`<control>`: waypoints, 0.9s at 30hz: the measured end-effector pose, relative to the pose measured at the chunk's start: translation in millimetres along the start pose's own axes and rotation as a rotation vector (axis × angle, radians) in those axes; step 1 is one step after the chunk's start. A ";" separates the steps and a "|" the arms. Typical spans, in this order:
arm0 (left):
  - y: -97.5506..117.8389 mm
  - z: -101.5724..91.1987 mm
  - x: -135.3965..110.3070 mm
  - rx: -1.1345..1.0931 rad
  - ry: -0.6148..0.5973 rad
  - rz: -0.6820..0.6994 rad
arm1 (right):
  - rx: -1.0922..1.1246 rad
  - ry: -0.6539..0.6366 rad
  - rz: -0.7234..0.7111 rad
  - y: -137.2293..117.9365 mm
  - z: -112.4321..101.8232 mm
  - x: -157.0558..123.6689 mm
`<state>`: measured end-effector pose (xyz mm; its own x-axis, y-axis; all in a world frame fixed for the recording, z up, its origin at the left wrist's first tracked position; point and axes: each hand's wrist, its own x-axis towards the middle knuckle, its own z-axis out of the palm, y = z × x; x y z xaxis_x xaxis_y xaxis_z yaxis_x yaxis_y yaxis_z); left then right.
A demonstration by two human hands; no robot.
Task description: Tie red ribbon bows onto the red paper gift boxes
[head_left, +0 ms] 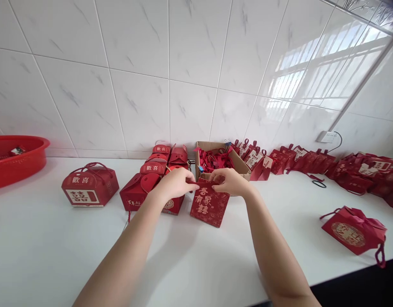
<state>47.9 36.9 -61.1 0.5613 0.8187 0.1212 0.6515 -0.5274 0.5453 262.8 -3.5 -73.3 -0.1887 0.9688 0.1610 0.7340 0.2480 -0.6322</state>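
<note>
Found left hand [180, 181] and right hand [230, 181] equally near, pinching opposite top corners of red gift bag [209, 206]. Noted bag below and between, in front of cardboard box [240, 165], long axis running downward.

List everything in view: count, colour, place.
Basket: one, red, far left
Rope-handled box: one, red, left
Clustered boxes: several, red, centre left
Carton: one, brown, centre
Ribbons: many, red, in carton
Standing boxes: many, red, right of carton
Piled boxes: many, red, far right
Ribboned box: one, red, front right
Ring: one, black, right
Socket: one, white, right
Table: one, white, beneath
Tiles: many, white, wall behind
Held packet: one, red, centre
Left hand: one, bare, packet's top left
Right hand: one, bare, packet's top right
</note>
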 end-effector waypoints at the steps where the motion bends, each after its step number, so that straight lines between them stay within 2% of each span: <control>1: 0.0 -5.7 -2.6 0.005 0.024 0.008 | 0.005 -0.014 -0.020 -0.1 -0.1 0.0; 5: 5.0 -23.0 -14.2 -0.081 0.085 0.078 | 0.040 -0.078 -0.199 -3.2 -0.4 -1.0; 8: 12.9 -30.6 -24.4 -0.190 0.174 0.156 | 0.050 -0.076 -0.345 -11.2 -2.0 -5.9; 14: 29.1 -35.2 -42.8 -0.416 0.394 0.247 | 0.050 -0.024 -0.562 -31.7 -7.9 -24.1; 17: 31.9 -35.0 -45.8 -0.412 0.461 0.298 | 0.047 0.001 -0.669 -35.0 -8.5 -30.7; 20: 32.4 -35.5 -45.7 -0.350 0.418 0.343 | 0.041 0.045 -0.751 -36.2 -7.8 -35.5; 23: 33.1 -37.7 -47.9 -0.356 0.339 0.307 | 0.026 0.142 -0.821 -39.0 -8.3 -40.0; 27: 34.5 -40.0 -54.8 -0.390 0.135 0.331 | -0.003 0.269 -0.906 -44.5 -11.0 -45.6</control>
<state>19.2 -17.1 -15.7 0.6173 0.6585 0.4305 0.1982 -0.6598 0.7249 245.8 -58.6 -44.2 -0.5312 0.3744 0.7600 0.3833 0.9062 -0.1785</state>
